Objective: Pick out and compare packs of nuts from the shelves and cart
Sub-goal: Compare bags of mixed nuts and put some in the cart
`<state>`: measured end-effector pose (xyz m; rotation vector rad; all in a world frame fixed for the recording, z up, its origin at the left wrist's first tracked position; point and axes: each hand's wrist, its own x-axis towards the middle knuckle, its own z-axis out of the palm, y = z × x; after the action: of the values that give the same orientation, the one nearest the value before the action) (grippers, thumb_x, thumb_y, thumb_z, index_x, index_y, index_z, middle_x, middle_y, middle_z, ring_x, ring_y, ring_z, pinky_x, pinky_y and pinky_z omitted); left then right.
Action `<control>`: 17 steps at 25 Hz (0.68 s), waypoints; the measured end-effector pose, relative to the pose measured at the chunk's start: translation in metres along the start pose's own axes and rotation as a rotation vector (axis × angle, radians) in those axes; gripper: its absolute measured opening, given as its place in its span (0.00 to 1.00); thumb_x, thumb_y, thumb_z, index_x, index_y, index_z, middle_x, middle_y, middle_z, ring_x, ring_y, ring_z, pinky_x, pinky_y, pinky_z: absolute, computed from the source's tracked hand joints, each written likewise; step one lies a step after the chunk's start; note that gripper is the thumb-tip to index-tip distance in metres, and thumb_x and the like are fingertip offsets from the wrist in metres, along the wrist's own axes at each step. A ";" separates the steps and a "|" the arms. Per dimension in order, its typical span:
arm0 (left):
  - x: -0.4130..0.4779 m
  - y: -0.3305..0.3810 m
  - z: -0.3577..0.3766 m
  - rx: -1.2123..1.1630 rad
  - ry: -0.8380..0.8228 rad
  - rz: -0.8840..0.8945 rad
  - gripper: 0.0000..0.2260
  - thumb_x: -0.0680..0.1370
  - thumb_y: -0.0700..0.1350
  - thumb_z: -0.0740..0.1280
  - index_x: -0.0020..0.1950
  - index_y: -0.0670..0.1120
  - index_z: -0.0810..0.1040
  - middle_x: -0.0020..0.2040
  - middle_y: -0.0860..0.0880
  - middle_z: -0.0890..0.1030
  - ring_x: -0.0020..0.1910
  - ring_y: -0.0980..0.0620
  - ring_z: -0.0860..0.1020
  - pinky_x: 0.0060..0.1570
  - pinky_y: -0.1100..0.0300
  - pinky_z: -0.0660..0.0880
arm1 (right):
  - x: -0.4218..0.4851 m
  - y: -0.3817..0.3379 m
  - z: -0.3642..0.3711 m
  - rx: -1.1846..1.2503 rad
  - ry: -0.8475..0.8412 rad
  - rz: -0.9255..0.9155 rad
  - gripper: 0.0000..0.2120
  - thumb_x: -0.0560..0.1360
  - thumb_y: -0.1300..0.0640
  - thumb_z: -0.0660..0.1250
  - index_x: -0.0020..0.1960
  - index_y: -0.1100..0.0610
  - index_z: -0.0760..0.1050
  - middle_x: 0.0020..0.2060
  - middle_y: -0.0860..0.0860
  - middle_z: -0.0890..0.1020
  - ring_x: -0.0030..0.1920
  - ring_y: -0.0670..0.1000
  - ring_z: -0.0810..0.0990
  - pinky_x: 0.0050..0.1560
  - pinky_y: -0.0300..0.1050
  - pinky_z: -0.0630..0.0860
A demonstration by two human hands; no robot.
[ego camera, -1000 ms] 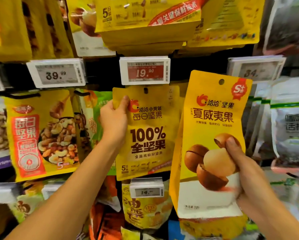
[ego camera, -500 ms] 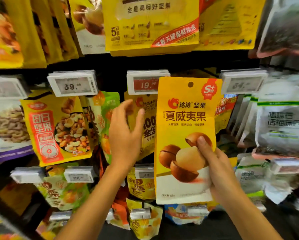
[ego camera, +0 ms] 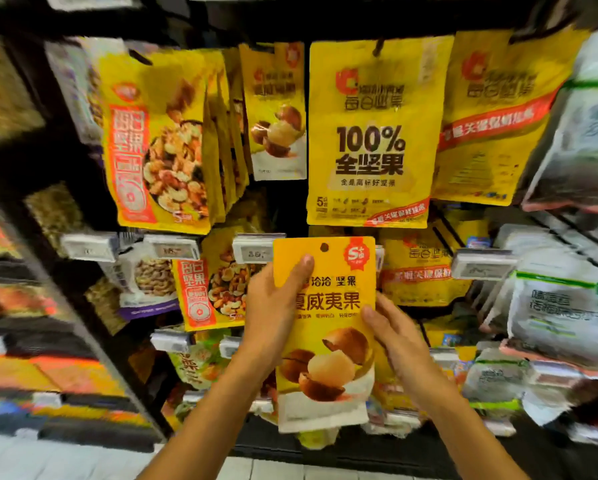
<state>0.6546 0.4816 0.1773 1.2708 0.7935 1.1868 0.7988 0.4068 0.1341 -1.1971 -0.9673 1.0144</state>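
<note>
Presently, both hands hold one yellow pack (ego camera: 328, 362) of macadamia nuts upright in front of the shelves. Left hand (ego camera: 273, 315) grips the pack's left edge, thumb laid across the upper front face, fingers hidden behind. Right hand (ego camera: 399, 336) grips the right edge at mid-height, thumb on the front beside the printed nuts, fingers behind and out of sight. Both forearms rise from the bottom edge of the view. The pack shows a round hang hole at its top and a red badge at its top right corner; its lower part is white. Behind it, price tags (ego camera: 256, 250) line the front of a rail, with mixed-nut packs (ego camera: 204, 289) hanging below to the left. Above that rail, a large yellow "100%" pack (ego camera: 372, 133) hangs directly over the held pack. Left of it hangs a smaller macadamia pack (ego camera: 276, 116), and further left a row of mixed-nut bags (ego camera: 159, 143). To the right hang more yellow packs (ego camera: 491, 116), then grey-white bags (ego camera: 567, 320) at the right edge. The surroundings are blurred; tag prices cannot be read.
</note>
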 end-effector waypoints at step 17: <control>0.166 0.158 -0.045 0.062 0.113 0.261 0.16 0.80 0.54 0.60 0.39 0.47 0.79 0.33 0.50 0.84 0.34 0.53 0.84 0.34 0.60 0.80 | 0.177 -0.187 0.128 -0.084 0.260 -0.560 0.18 0.80 0.52 0.59 0.40 0.66 0.74 0.35 0.63 0.78 0.37 0.61 0.78 0.37 0.53 0.74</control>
<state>0.6206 0.6363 0.3486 1.3983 0.7674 1.4636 0.7412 0.5953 0.3433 -1.0104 -1.0606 0.3687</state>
